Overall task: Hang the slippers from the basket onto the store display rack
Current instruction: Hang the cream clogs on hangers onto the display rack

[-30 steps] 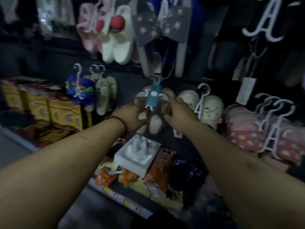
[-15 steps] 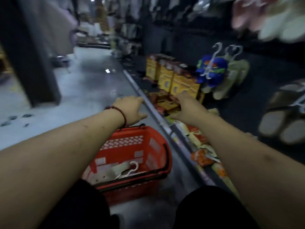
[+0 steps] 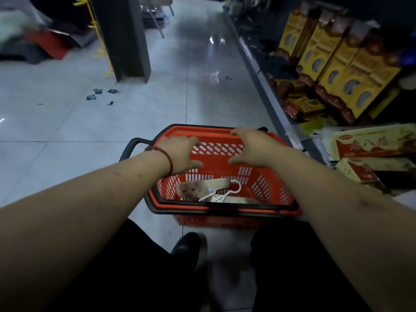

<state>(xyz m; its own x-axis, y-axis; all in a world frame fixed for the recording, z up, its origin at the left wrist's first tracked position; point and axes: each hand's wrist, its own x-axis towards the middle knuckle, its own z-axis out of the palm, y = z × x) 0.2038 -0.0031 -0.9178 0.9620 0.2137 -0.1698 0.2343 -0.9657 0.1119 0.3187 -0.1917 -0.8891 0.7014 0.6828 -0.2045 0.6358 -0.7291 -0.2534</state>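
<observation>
One red basket (image 3: 216, 162) stands on the floor at 6 o'clock, beside the shelf's foot. Two hands reach over its far half, the left hand (image 3: 180, 154) at 11 o'clock of it and the right hand (image 3: 252, 147) at 1 o'clock. The fingers of both are spread wide and hold nothing. Inside, by the near wall, beige slippers (image 3: 198, 189) lie on one white hanger (image 3: 235, 188). They look like one pair, but the rim hides part. One red bracelet (image 3: 167, 159) rings the left wrist. Four yellow boxes (image 3: 351, 70) stand at 2 o'clock.
</observation>
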